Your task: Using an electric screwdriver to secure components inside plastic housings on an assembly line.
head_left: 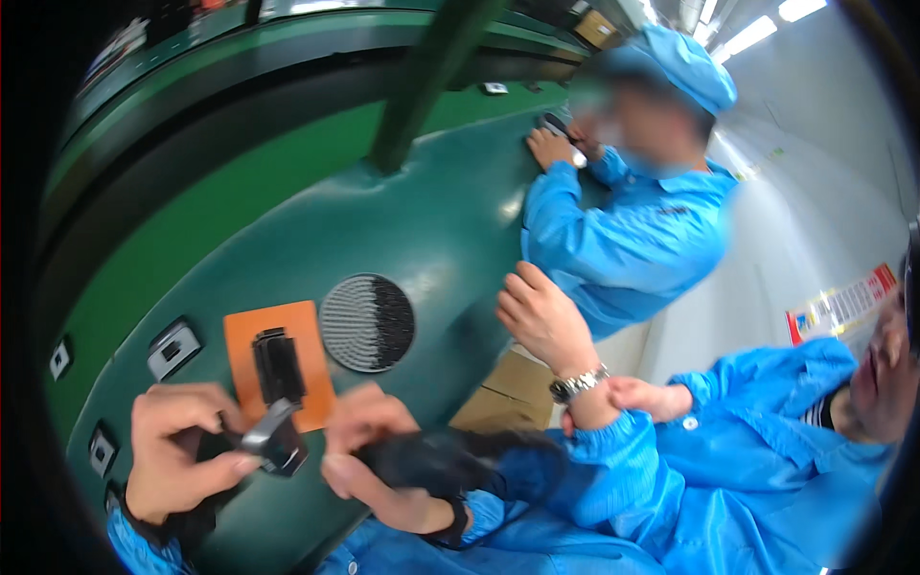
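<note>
My left hand pinches a small dark angular part with a shiny grey upper face, held above the table's near side. To its right is my right hand, blurred, thumb and fingers curled toward each other; what sits between them I cannot make out. A dark blurred shape lies against that hand. Just beyond the held part, an orange mat carries a group of black pieces. Beside the mat lies a round tray, its right part covered with small black pieces.
Several small grey-white devices, one of them a boxy device, stand along the left. A green post rises from the green table. One co-worker works at the far right; another is close on my right, an arm reaching over the table's edge.
</note>
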The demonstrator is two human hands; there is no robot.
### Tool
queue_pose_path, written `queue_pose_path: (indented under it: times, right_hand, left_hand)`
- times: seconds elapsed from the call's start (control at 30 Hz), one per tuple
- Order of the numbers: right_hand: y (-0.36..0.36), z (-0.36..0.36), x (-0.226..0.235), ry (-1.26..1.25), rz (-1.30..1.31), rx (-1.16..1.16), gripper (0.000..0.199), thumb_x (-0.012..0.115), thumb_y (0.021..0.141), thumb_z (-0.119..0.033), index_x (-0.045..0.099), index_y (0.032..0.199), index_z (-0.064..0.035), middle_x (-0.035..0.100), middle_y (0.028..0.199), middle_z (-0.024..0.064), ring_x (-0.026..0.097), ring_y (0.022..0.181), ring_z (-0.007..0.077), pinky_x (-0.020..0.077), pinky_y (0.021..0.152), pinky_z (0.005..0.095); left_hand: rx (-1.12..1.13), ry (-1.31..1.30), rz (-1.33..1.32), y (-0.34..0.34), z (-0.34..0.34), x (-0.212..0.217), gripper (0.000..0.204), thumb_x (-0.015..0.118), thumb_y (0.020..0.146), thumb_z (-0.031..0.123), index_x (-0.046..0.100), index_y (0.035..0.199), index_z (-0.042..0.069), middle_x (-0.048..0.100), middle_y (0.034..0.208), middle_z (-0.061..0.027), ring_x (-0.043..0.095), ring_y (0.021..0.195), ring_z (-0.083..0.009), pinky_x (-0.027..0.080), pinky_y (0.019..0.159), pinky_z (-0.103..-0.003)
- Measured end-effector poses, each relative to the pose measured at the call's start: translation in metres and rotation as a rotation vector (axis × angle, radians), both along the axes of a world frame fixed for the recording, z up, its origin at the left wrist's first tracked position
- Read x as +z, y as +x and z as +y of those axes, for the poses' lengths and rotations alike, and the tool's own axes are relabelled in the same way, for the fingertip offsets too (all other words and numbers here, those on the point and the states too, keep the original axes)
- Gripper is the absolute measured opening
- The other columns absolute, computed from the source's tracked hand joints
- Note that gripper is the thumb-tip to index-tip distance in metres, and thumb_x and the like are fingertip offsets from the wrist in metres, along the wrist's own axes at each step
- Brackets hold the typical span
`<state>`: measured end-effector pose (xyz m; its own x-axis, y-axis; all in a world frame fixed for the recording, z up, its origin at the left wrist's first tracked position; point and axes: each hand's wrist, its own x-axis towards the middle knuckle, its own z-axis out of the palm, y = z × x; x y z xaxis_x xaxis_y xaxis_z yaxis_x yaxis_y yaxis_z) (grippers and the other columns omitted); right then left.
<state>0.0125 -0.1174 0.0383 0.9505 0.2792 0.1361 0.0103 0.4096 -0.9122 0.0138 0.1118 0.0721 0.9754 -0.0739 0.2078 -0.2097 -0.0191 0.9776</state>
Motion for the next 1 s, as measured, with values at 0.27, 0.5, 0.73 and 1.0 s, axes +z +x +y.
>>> queue_pose_path:
  times: [0.27,0.5,0.73,1.0]
  right_hand:
    - [0.001,0.025,-0.009,-0.019,0.024,0.202,0.037,0.078,0.092,-0.012,0.06,0.122,0.0002,0.059,0.1,0.0009,0.058,0.091,0.0072,0.0447,0.078,0.0232]
    - [-0.006,0.034,-0.012,0.04,0.027,0.175,0.029,0.077,0.094,-0.016,0.061,0.114,-0.0033,0.053,0.085,-0.0064,0.047,0.076,0.0007,0.0382,0.066,0.02]
    - [0.007,0.025,-0.004,0.073,0.257,0.33,0.034,0.075,0.095,-0.015,0.058,0.12,-0.0002,0.061,0.082,0.0019,0.054,0.056,0.0041,0.0412,0.049,0.0214]
    - [0.018,0.029,-0.03,0.137,0.355,0.391,0.031,0.074,0.096,-0.015,0.056,0.117,-0.0017,0.06,0.078,0.002,0.054,0.054,0.0062,0.0413,0.048,0.0225]
  left_hand:
    - [0.153,-0.287,0.211,-0.021,-0.005,-0.007,0.042,0.093,0.064,0.016,0.055,0.074,0.004,0.059,0.074,-0.0032,0.055,0.065,-0.0092,0.041,0.06,-0.023]
    - [0.11,-0.137,0.296,-0.027,-0.002,-0.001,0.043,0.096,0.06,0.01,0.056,0.073,0.004,0.061,0.074,-0.0031,0.056,0.065,-0.0088,0.042,0.062,-0.023]
    - [0.166,-0.179,0.309,-0.024,-0.01,0.003,0.034,0.09,0.07,0.012,0.058,0.07,0.001,0.061,0.07,0.0001,0.056,0.063,-0.0063,0.042,0.06,-0.021]
    - [0.201,-0.117,0.294,-0.018,-0.013,-0.017,0.034,0.086,0.074,0.015,0.054,0.071,0.004,0.057,0.071,0.0024,0.05,0.064,-0.0039,0.037,0.059,-0.02]
